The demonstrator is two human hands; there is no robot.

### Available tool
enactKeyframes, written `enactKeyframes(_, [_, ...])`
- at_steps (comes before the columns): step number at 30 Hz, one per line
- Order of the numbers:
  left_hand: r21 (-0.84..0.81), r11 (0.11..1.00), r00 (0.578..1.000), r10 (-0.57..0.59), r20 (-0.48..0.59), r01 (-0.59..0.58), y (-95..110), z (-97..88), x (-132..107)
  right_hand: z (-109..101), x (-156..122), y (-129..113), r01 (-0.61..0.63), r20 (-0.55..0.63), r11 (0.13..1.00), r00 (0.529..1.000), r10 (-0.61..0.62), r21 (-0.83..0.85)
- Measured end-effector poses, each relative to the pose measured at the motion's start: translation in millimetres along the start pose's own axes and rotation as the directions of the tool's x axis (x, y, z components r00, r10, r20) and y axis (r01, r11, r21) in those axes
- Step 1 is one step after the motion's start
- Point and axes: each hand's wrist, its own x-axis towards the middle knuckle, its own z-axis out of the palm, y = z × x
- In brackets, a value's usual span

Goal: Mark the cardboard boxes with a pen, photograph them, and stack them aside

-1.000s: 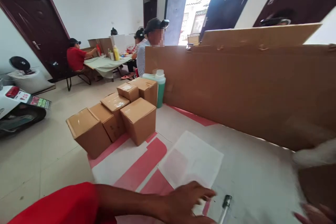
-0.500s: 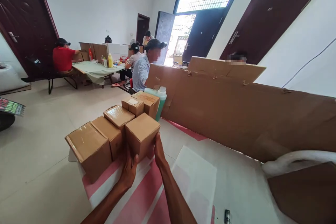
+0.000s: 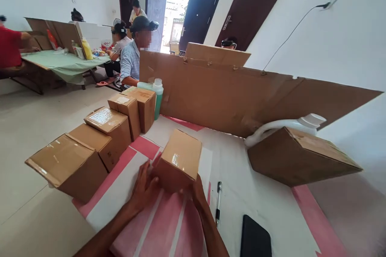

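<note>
A small cardboard box (image 3: 180, 153) is between my two hands at the middle of the table, its taped top edge turned towards me. My left hand (image 3: 144, 188) is against its left side, fingers partly hidden behind the box and thumb in front. On the lower right corner, my right hand (image 3: 197, 193) grips the box, with most of its fingers out of sight. A row of several cardboard boxes (image 3: 113, 119) stands to the left along the table edge. Beneath my hands lies the red-and-white striped table covering (image 3: 150, 225).
Right of my right forearm lie a pen (image 3: 218, 202) and a black phone (image 3: 255, 236). A larger cardboard box (image 3: 301, 160) and a white jug (image 3: 312, 120) stand at the right. A cardboard partition (image 3: 211, 92) crosses the back, near a green-liquid bottle (image 3: 158, 98). Several people sit beyond.
My hands have brought the small box from beside the row to the middle of the table, turning it. The view has swung right, bringing the pen and phone into sight.
</note>
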Motion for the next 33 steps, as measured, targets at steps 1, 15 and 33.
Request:
enactKeyframes(1, [0.003, 1.0, 0.996, 0.024, 0.085, -0.025, 5, -3.7, 7, 0, -2, -1, -0.008, 0.005, 1.0, 1.0, 0.008, 0.006])
enactKeyframes(15, [0.153, 0.983, 0.993, 0.084, 0.083, -0.096, 52, -14.4, 25, 2, -12, -4, -0.112, 0.148, 0.972, 0.986, 0.082, 0.206])
enactKeyframes(33, [0.037, 0.989, 0.983, -0.138, -0.123, 0.144, -47, -0.8, 21, 24, 97, -34, -0.048, 0.016, 0.992, 0.999, 0.046, 0.119])
